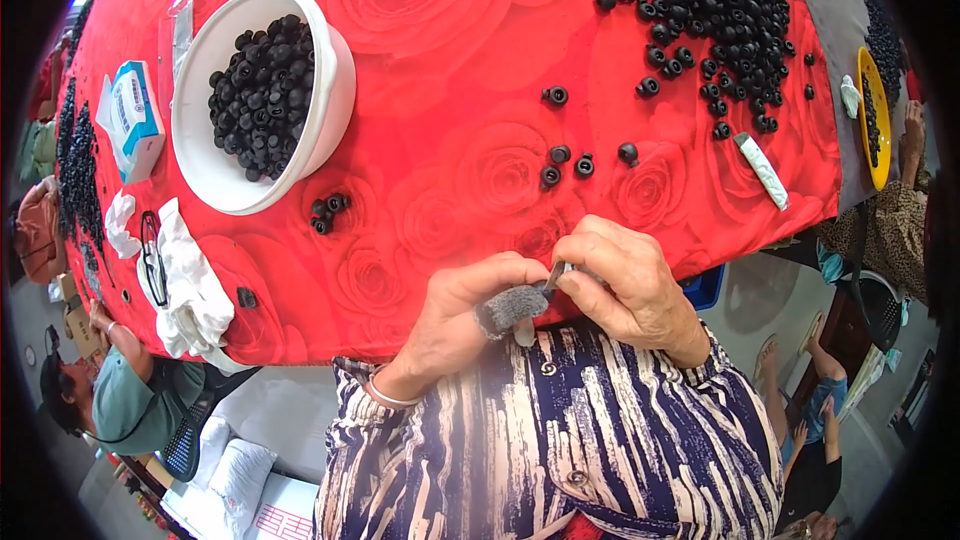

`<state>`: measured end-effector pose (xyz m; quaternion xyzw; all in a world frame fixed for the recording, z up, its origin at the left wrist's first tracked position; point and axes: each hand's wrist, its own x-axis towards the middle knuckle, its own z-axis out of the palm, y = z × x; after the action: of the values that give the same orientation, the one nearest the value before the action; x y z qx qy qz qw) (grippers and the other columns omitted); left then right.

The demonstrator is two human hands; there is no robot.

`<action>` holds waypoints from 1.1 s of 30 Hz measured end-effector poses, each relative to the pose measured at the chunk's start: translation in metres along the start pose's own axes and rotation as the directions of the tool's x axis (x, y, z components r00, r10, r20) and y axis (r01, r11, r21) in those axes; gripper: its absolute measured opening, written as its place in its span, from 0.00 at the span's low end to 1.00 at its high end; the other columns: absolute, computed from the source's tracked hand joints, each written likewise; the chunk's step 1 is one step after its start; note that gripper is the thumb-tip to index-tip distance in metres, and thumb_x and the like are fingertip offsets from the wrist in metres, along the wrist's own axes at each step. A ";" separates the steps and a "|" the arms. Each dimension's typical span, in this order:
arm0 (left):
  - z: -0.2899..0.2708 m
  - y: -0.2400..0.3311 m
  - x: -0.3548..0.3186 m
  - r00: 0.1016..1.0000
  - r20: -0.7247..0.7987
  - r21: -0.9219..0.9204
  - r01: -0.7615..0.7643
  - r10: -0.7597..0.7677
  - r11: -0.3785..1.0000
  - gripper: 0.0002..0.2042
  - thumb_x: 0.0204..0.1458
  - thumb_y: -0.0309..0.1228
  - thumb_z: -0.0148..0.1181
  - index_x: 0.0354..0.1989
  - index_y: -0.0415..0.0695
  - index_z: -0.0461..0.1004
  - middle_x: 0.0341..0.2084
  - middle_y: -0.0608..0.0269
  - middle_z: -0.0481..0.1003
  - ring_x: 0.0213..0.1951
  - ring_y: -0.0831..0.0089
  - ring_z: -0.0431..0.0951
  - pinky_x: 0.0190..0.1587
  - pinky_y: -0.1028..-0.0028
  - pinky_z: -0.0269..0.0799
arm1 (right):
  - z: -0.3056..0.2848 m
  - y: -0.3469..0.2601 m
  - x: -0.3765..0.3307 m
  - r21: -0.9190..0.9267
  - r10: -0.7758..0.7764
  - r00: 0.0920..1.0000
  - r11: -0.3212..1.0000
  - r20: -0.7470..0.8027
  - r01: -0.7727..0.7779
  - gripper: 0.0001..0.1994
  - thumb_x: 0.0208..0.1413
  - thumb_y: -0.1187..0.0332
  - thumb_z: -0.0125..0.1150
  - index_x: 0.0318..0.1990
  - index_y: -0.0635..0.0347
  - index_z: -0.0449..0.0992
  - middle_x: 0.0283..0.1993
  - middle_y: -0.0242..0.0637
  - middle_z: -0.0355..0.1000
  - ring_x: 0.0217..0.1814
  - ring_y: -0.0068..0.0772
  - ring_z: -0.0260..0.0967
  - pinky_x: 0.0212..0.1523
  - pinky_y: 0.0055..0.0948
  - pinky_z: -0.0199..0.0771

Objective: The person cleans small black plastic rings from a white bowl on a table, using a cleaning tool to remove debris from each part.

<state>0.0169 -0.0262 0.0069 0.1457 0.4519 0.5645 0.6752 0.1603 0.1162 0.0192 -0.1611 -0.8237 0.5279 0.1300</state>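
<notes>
- At left on your bench (420,230), the blue-and-white box (130,120) bears small print; the white cloth (190,290) reaches the near edge.
- Next, your white bowl (335,90) holds black parts (262,95); below the bench, a white carton (285,523) shows red characters.
- Your left hand (450,315) curls by the near edge, one finger in a grey sleeve (510,310); I cannot tell whether it grips.
- Your right hand (620,285) pinches a small grey piece (557,274), partly hidden, beside the left thumb.
- Farther right, a printed packet (762,172) lies near the bench's right edge; a yellow tray (879,175) sits beyond.
</notes>
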 end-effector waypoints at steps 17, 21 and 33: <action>-0.001 -0.005 0.002 1.000 0.006 -0.043 -0.018 0.018 0.999 0.10 0.54 0.21 0.52 0.44 0.36 0.73 0.31 0.64 0.72 0.27 0.80 0.74 0.29 0.81 0.71 | -0.008 0.007 0.007 -0.021 -0.098 0.988 0.995 0.118 0.101 0.07 0.45 0.73 0.61 0.33 0.62 0.71 0.25 0.38 0.62 0.26 0.41 0.65 0.24 0.35 0.65; -0.001 -0.004 0.005 0.998 -0.070 -0.189 -0.020 0.007 0.982 0.10 0.55 0.22 0.52 0.44 0.37 0.73 0.30 0.62 0.73 0.28 0.79 0.74 0.29 0.80 0.72 | -0.005 0.004 -0.001 -0.057 -0.193 0.959 0.976 0.206 0.208 0.08 0.45 0.72 0.61 0.33 0.62 0.70 0.26 0.36 0.63 0.26 0.36 0.65 0.24 0.32 0.64; -0.003 -0.012 0.005 0.997 0.035 -0.403 0.080 -0.071 0.912 0.10 0.52 0.25 0.57 0.43 0.37 0.73 0.33 0.64 0.76 0.31 0.82 0.75 0.29 0.85 0.70 | 0.016 0.011 0.007 -0.013 -0.340 0.918 0.938 -0.205 0.345 0.15 0.39 0.76 0.69 0.38 0.66 0.76 0.26 0.38 0.69 0.22 0.31 0.65 0.20 0.25 0.62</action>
<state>0.0223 -0.0263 -0.0052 -0.0090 0.3242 0.6177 0.7164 0.1493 0.1098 0.0033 -0.0662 -0.8151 0.4874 0.3061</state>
